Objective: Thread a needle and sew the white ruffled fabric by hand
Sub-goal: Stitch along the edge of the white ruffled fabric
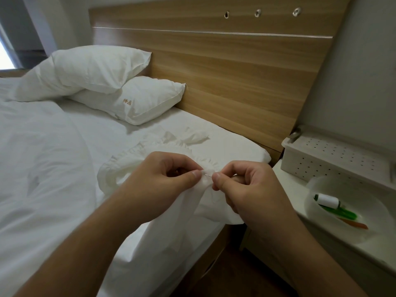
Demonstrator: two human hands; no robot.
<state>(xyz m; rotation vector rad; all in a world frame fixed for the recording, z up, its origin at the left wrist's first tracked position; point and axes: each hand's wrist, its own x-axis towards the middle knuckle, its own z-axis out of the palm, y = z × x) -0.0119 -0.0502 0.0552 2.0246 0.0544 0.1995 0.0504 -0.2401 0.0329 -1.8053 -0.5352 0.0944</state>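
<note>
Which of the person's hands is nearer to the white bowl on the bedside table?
The right hand. It pinches the needle over the bed's edge, just left of the bowl. The left hand holds the ruffled fabric farther left, over the bed.

Left hand (162, 179) pinching edge of white ruffled fabric (216, 202), right hand (250, 189) pinching needle (208, 175) right at the ruffle. Fabric draped over bed (42, 168) edge. Two white pillows (120, 86) against wooden headboard (235, 71). Nightstand (304, 224) alongside: translucent bowl (321, 185) holding white thread spool (327, 200), green and orange bits; perforated white box (325, 157) behind.
</note>
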